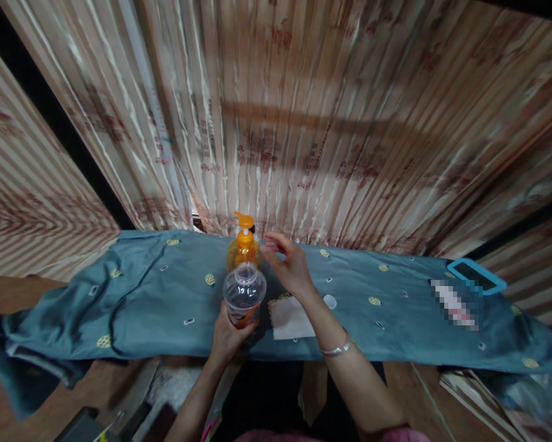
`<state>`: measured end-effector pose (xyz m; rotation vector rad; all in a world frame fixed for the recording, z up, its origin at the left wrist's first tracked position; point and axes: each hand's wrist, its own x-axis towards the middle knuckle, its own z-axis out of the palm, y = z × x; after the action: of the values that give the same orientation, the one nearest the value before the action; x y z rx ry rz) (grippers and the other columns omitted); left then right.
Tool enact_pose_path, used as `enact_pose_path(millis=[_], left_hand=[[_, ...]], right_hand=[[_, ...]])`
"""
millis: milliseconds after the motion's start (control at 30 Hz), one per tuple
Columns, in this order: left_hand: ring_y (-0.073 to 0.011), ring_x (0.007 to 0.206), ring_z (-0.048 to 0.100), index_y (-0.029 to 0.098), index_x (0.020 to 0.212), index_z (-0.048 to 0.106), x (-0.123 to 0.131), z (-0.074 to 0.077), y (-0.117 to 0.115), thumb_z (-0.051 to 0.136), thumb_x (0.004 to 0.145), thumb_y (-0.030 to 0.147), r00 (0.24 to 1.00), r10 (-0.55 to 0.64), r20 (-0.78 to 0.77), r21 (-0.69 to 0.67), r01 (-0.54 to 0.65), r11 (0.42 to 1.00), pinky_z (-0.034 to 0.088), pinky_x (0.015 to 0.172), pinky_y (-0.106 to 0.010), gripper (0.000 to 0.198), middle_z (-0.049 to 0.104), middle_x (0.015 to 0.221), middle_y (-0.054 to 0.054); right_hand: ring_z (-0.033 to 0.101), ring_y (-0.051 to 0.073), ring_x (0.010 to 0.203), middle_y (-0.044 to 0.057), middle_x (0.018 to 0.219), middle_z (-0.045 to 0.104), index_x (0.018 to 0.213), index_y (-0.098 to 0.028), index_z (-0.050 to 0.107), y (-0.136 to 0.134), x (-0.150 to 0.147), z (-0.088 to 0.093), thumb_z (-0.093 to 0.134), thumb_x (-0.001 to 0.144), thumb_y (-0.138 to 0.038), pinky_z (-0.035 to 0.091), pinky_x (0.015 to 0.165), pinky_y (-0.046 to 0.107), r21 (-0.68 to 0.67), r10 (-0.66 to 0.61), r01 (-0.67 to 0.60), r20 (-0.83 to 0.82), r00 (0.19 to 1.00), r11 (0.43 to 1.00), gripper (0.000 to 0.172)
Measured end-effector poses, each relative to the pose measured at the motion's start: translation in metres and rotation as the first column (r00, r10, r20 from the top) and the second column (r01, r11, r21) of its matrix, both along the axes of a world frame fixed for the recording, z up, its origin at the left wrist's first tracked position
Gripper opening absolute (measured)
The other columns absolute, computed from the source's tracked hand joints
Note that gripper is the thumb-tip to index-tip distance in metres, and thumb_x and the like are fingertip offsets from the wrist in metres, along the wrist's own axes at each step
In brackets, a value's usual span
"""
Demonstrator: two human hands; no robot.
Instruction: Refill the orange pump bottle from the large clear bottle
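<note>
My left hand [228,336] is wrapped round the lower side of a clear plastic cup [244,296] with a domed lid. Orange print shows low on the cup. Just behind it stands an orange pump bottle [245,240] with yellowish contents, its lower part hidden by the cup. To the right of the bottle, my right hand [290,264] is raised with fingers partly bent and apart, and nothing shows in it. Beneath my right wrist lies a white cloth [290,320], partly covered by the forearm. A small white round disc [330,301] lies to the right of that wrist.
A teal cloth with pineapple prints [156,301] covers the long narrow table. At its right end lie a blue-framed dark panel [497,283] and a blurred-out flat item [455,304]. A striped, patterned curtain [276,141] hangs right behind the table's far edge.
</note>
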<state>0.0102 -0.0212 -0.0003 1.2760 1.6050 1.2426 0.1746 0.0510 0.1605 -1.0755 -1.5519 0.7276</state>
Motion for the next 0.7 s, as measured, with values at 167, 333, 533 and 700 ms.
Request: enact_pose_path(millis=[167,333,533,700], left_hand=[[-0.0342,0.108,0.078,0.021,0.114,0.061,0.002,0.0,0.0,0.086,0.053,0.043,1.0,0.016,0.01,-0.002,-0.016,1.0,0.061,0.097,-0.048,0.069,0.081,0.113,-0.011],[-0.0348,0.111,0.077,0.02,0.114,0.061,0.001,-0.003,0.0,0.085,0.053,0.043,1.0,0.016,0.005,0.006,-0.016,1.0,0.06,0.101,-0.049,0.07,0.08,0.115,-0.012],[-0.0336,0.108,0.077,0.022,0.111,0.06,0.001,-0.007,0.0,0.086,0.054,0.042,0.999,0.021,0.027,0.03,-0.022,0.999,0.061,0.099,-0.048,0.066,0.08,0.112,-0.01],[-0.0337,0.111,0.077,0.021,0.113,0.06,0.001,-0.004,0.0,0.087,0.055,0.042,1.0,0.007,0.014,0.032,-0.008,0.999,0.06,0.102,-0.048,0.067,0.08,0.114,-0.011]], right_hand=[[0.076,0.024,0.106,0.017,0.119,0.081,0.123,-0.013,0.072,0.0,-0.009,0.001,0.068,0.086,-0.051,0.058,0.099,0.042,0.054,0.044,-0.045,0.012,0.999,0.998,0.053],[0.076,0.022,0.104,0.011,0.116,0.082,0.118,-0.019,0.074,-0.013,-0.006,-0.007,0.063,0.093,-0.049,0.057,0.098,0.039,0.049,0.007,-0.006,-0.019,1.0,0.999,0.04],[0.072,0.033,0.117,0.023,0.129,0.076,0.133,-0.003,0.066,0.025,-0.006,-0.005,0.069,0.085,-0.049,0.052,0.105,0.047,0.055,0.029,-0.038,0.155,0.987,0.998,0.067],[0.07,0.025,0.096,0.011,0.106,0.079,0.11,-0.013,0.073,0.044,-0.025,-0.004,0.075,0.082,-0.049,0.05,0.09,0.037,-0.038,0.166,-0.162,0.258,0.952,0.986,0.046]])
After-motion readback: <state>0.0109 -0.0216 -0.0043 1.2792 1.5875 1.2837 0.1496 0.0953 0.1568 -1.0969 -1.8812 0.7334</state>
